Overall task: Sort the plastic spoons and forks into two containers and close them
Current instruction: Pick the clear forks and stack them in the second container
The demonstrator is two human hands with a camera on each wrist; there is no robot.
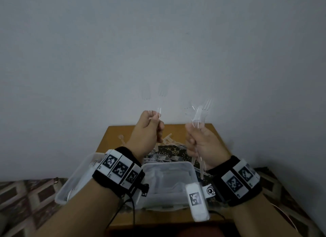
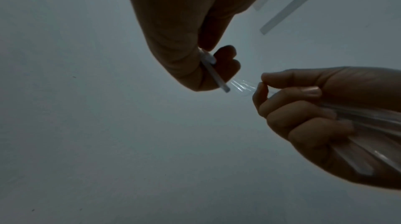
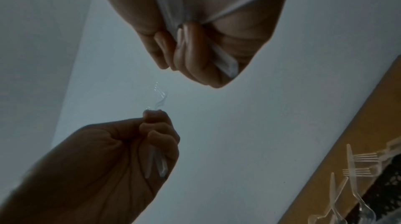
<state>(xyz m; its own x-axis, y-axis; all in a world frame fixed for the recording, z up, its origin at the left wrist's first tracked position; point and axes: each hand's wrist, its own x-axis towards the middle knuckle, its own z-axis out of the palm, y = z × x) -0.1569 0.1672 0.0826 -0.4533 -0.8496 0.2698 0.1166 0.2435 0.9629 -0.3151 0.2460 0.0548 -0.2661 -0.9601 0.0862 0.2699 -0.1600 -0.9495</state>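
Left hand (image 1: pixel 148 129): raised above the table (image 1: pixel 112 136), fingers curled round two clear plastic forks (image 1: pixel 159 102), tines up.
Right hand (image 1: pixel 202 145): raised above the table, fist closed on a bundle of forks (image 1: pixel 200 113).
Loose cutlery (image 1: pixel 167 157): heaped on the table.
Containers (image 1: pixel 169 182): two clear tubs at the table's near edge, open.

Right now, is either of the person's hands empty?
No, the left hand grips clear plastic cutlery and the right hand grips a bundle of forks.
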